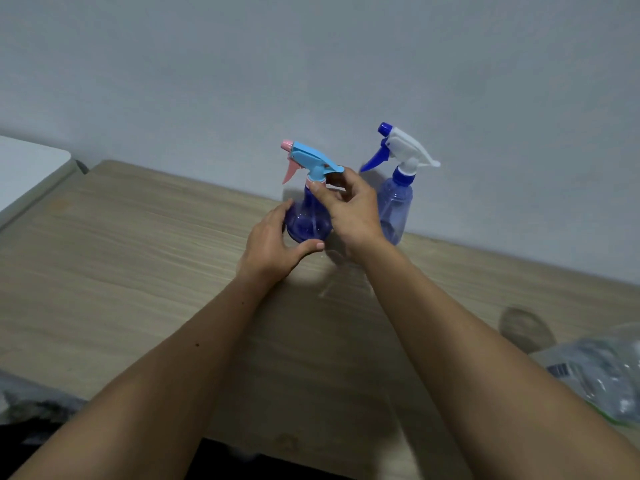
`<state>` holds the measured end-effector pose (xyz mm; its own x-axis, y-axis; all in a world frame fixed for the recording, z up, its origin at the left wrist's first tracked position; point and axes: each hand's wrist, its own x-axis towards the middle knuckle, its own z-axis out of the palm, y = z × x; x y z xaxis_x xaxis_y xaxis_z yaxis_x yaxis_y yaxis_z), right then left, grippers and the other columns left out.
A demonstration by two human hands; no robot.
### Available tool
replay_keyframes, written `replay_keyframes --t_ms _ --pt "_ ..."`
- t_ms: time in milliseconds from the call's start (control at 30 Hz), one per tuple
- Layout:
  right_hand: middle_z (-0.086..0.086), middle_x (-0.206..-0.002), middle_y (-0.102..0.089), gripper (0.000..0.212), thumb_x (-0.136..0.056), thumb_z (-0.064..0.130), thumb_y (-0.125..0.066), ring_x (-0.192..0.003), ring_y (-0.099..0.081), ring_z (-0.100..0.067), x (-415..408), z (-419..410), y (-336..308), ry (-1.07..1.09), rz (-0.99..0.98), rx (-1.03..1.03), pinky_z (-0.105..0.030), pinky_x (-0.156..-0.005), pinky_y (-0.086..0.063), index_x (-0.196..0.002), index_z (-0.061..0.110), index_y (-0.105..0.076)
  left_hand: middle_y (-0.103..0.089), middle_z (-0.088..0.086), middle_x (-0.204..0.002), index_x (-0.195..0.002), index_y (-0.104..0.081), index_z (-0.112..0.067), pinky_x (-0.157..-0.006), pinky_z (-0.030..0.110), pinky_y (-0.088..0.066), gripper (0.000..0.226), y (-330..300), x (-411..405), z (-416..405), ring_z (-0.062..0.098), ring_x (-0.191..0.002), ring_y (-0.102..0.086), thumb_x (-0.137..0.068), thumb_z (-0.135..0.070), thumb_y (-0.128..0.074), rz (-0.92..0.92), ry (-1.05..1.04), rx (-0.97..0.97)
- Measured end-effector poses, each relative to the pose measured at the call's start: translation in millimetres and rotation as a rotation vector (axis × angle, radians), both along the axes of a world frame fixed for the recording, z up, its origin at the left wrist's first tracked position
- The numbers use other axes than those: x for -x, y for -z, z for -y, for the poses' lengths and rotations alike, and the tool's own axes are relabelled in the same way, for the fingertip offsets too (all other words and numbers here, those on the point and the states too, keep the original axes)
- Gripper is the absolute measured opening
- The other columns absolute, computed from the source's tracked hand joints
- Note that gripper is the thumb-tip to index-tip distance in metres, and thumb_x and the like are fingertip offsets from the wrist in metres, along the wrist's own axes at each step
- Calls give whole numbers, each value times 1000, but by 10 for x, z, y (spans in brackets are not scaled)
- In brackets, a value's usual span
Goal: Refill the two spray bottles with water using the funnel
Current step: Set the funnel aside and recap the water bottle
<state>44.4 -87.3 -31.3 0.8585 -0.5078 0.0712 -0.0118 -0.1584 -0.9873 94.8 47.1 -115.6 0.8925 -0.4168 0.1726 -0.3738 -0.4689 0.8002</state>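
Observation:
A round dark-blue spray bottle (306, 221) with a light-blue and pink trigger head (308, 159) stands upright on the wooden table (138, 258). My left hand (273, 245) curls around the bottle's lower body. My right hand (349, 206) pinches the collar just under the trigger head. A second, taller pale-blue spray bottle (394, 206) with a white and dark-blue trigger head stands upright just to the right, near the wall. No funnel shows in this view.
A crumpled clear plastic bag (599, 372) lies at the table's right edge. A white surface (27, 168) sits beyond the table's left end. A dark object (34, 403) is at the lower left. The grey wall rises directly behind the bottles.

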Motion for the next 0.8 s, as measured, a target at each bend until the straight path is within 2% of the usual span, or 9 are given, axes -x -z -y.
replay_keyframes --t_ms 100,200,267,333,400,467,667,733,800 --pt "7 -121 -73 38 -95 22 -79 -110 -69 -7 113 -21 -37 -5 -15 -85 -19 -80 -61 -131 16 -67 -44 -1 -163 -166 -20 -24 -119 40 -44 131 -8 60 -44 15 -148 -44 -64 -65 -91 -61 -22 33" --pt "7 -131 -68 46 -95 19 -77 -121 -66 -12 322 -18 -43 14 -60 -78 -18 -81 -62 -139 16 -63 -40 1 -166 -165 -20 -22 -122 42 -40 134 -18 164 -105 15 -151 -40 -61 -63 -94 -105 -83 68" --pt "7 -121 -69 43 -96 15 -76 -114 -68 -12 539 -37 -74 14 -84 -127 -12 -69 -57 -137 13 -64 -41 3 -165 -163 -25 -20 -121 45 -41 127 -32 260 -136 17 -150 -41 -64 -60 -94 -106 -98 60" --pt "5 -110 -70 40 -95 10 -76 -99 -71 -6 782 -64 -86 10 -104 -159 -10 -65 -54 -133 8 -65 -41 3 -165 -162 -28 -20 -121 46 -41 122 -31 369 -180 18 -150 -42 -66 -59 -92 -109 -104 58" --pt "3 -106 -72 38 -94 9 -77 -86 -72 4 1048 -85 -55 -1 -115 -131 -10 -67 -54 -130 6 -67 -42 3 -164 -162 -29 -21 -121 45 -42 119 -42 507 -242 17 -149 -43 -67 -61 -91 -126 -105 58" --pt "0 -109 -74 36 -93 12 -80 -87 -72 7 1318 -84 -18 -5 -132 -114 -11 -71 -54 -127 9 -69 -44 3 -163 -160 -32 -22 -120 43 -42 115 -55 665 -302 16 -148 -44 -69 -59 -91 -139 -96 62" --pt "-12 -111 -78 30 -89 5 -81 -92 -75 -7 2354 -48 144 65 -104 -111 -16 -78 -56 -118 6 -72 -59 -2 -145 -148 -50 -23 -116 43 -47 77 -130 1259 -353 6 -133 -56 -82 -41 -86 -193 -107 180" --pt "-11 -108 -79 28 -88 4 -82 -93 -75 -13 2754 -3 221 100 -107 -72 -20 -83 -58 -114 10 -73 -63 -2 -141 -145 -52 -23 -115 41 -48 72 -194 1462 -276 3 -131 -58 -83 -36 -86 -222 -54 195" --pt "-8 -105 -78 27 -87 0 -81 -89 -74 -8 3124 60 265 159 -126 -69 -17 -82 -56 -110 13 -73 -64 0 -138 -145 -52 -21 -115 38 -48 70 -313 1662 -157 1 -129 -60 -84 -28 -86 -257 5 211"
